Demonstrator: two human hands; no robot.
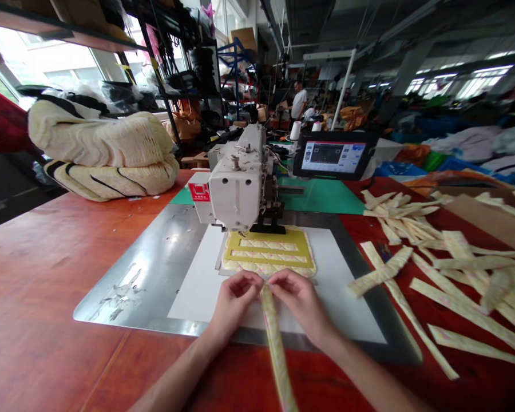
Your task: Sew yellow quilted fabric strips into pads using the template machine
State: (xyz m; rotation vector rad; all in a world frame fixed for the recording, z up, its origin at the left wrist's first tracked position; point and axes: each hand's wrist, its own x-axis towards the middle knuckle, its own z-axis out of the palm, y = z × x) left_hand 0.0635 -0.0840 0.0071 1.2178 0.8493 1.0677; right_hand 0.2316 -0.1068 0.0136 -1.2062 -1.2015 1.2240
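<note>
Between my two hands a long yellow patterned fabric strip [273,337] hangs toward me, its far end pinched at the fingertips. My left hand [237,297] grips that end from the left, thumb and fingers together. From the right, my right hand [298,296] pinches the same end. Just beyond my fingers, a quilted yellow fabric panel [268,267] lies under a mustard-coloured slotted template [274,236]. The head of a white sewing machine [236,194] stands over the far edge of the template. A white sheet [197,294] lies beneath them on a metal plate [141,257].
Loose fabric strips [463,286] are scattered over the red table [38,274] at right. A lit control screen [335,157] stands behind the machine. At left sits a stack of cream quilted fabric [107,151]. A person [299,102] stands farther back.
</note>
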